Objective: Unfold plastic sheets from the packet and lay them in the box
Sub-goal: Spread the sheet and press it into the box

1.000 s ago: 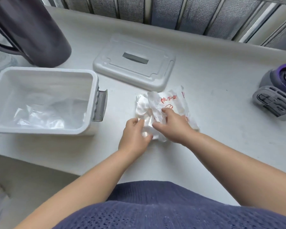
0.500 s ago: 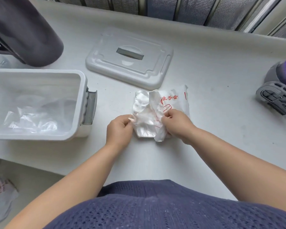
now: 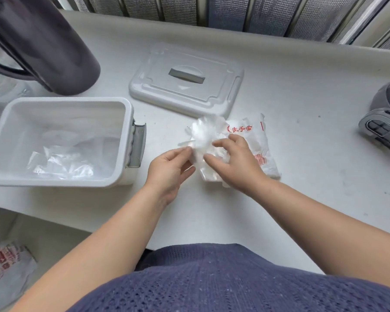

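A crumpled clear plastic sheet [image 3: 204, 137] sticks out of the white packet with red print [image 3: 257, 140] on the table's middle. My left hand [image 3: 169, 170] pinches the sheet's left edge between thumb and fingers. My right hand [image 3: 232, 163] lies on the packet, its fingers spread and touching the sheet. The white open box [image 3: 61, 104] stands at the left with clear plastic sheets [image 3: 63, 161] lying inside it.
The box's white lid [image 3: 187, 79] lies behind the packet. A dark jug [image 3: 41, 41] stands at the back left. A grey and purple device [image 3: 383, 122] sits at the right edge. Another printed bag [image 3: 7, 266] lies below the table at the lower left.
The sheet has come further out of the packet and fanned open toward the back. My right hand has loosened from a grip to spread fingers. My left hand still pinches the sheet.
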